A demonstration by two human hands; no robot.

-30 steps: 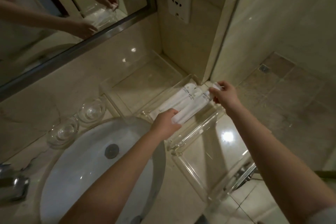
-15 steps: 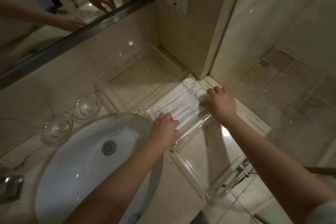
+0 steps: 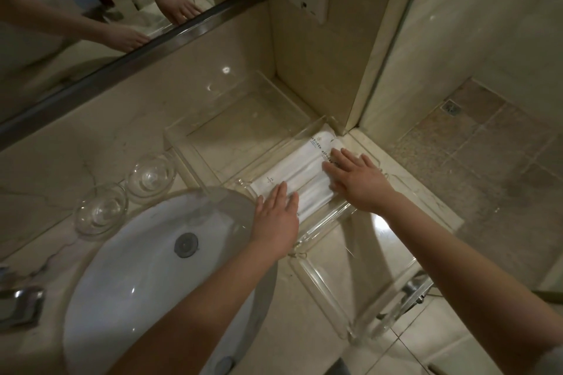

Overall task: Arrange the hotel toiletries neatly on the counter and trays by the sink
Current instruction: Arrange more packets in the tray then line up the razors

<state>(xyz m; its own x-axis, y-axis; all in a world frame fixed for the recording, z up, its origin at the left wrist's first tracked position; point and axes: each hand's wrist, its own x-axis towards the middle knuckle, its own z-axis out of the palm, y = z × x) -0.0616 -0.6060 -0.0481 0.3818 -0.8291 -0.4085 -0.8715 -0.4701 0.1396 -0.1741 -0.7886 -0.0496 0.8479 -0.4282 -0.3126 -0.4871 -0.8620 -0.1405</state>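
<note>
Fingers (image 3: 281, 192) of the left hand (image 3: 275, 219) lie flat and slightly spread, pressing the near end of a row of white toiletry packets (image 3: 300, 170); nothing is pinched or gripped. The right hand (image 3: 358, 181) does the same at the far end, fingers extended and resting on the packets' printed ends. Under both sets of fingertips, the packets lie side by side in a clear tray (image 3: 341, 216), the middle of three. Beyond the fingertips sits a larger clear tray (image 3: 182, 140) against the wall; behind the wrists, another clear tray (image 3: 323, 280) reaches the counter's edge. Left of the left hand are the white sink (image 3: 137, 277) and two glass bowls (image 3: 128, 192). The step appears to be flattening and squaring the packets; next probably calls for lifting both palms away without dragging them askew.
</note>
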